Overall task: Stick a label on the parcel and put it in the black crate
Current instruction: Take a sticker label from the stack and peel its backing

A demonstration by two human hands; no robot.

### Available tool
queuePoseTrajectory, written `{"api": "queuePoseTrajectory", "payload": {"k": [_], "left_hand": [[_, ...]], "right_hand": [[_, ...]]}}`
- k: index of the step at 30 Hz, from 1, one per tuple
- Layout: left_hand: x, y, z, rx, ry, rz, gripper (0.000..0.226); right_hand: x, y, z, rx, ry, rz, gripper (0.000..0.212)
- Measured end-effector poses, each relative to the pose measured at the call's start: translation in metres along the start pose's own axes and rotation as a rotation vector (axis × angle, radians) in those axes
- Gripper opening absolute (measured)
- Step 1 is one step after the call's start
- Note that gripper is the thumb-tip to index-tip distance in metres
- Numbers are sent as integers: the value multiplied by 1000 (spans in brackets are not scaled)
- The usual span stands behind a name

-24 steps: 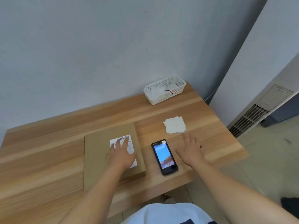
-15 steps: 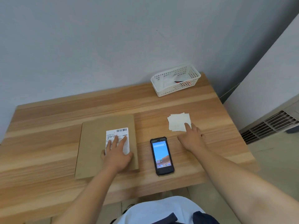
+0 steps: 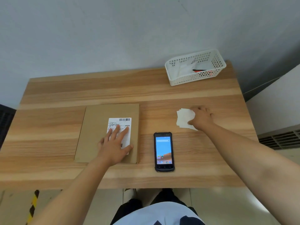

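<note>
Head view, one wooden table [image 3: 48, 127]. One flat brown cardboard parcel [image 3: 95, 127] lying left of centre, one white shipping label [image 3: 121, 122] on its right half. Left hand [image 3: 113, 146] flat on label, fingers spread, pressing. One black handheld scanner phone [image 3: 163, 151] just right of parcel, screen lit. One loose pile of white paper slips [image 3: 184, 118] further right; right hand [image 3: 202, 118] on it, fingers curled around its right edge. One white perforated basket [image 3: 194, 78] at far right corner.
</note>
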State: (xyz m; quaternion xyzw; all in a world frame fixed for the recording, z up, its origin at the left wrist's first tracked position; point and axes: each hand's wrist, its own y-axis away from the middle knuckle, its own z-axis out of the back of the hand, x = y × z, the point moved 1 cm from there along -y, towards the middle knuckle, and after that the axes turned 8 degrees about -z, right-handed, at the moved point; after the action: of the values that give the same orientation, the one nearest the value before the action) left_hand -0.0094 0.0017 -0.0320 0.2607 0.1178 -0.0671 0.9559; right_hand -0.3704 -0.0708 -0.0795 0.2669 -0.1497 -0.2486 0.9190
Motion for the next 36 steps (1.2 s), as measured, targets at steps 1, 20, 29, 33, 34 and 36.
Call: {"api": "queuePoseTrajectory", "payload": {"k": [1, 20, 29, 33, 34, 36], "left_hand": [[0, 0, 0, 3, 2, -1, 73], [-1, 2, -1, 19, -13, 20, 71], [-2, 2, -2, 23, -25, 28, 71], [-1, 3, -2, 34, -20, 25, 71], [-1, 3, -2, 36, -18, 23, 72], [-2, 4, -2, 35, -19, 18, 71]], "right_hand": [[0, 0, -2, -8, -8, 6, 75], [-18, -5, -12, -123, -84, -117, 74], [-34, -2, -15, -186, -242, -152, 43], [-41, 7, -17, -206, -427, -133, 37], [-42, 11, -17, -200, -480, -137, 43], [-45, 21, -17, -190, -555, -147, 49]]}}
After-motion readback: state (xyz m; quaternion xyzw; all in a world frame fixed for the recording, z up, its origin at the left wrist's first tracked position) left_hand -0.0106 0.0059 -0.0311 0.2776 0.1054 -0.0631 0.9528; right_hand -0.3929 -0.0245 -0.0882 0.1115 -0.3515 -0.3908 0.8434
